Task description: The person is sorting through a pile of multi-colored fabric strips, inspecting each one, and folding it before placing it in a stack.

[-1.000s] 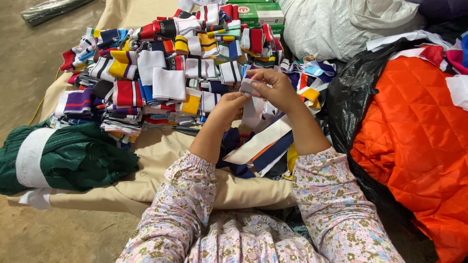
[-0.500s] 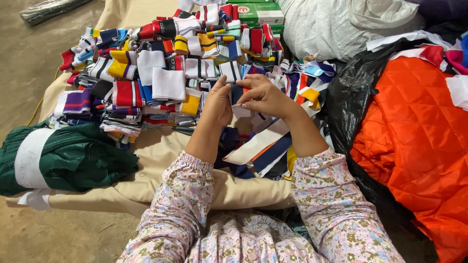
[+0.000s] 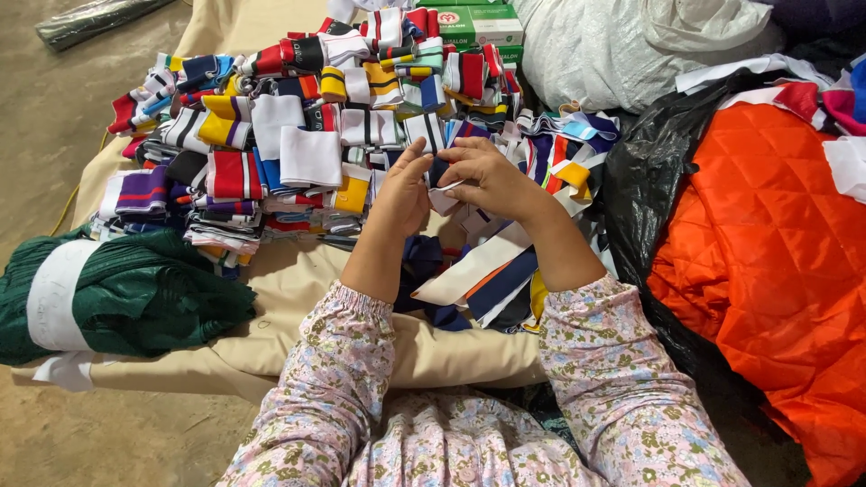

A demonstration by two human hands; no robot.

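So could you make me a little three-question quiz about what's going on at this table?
1. True or false: both hands meet over the pile of striped knit bands.
2. What lies at the far left of the table: a) green bundle, b) orange quilt, c) white sack?
3. What pattern do the person's sleeves have?

Key: 1 true. 2 a. 3 floral; the hands pinch a small white and dark strip between them.
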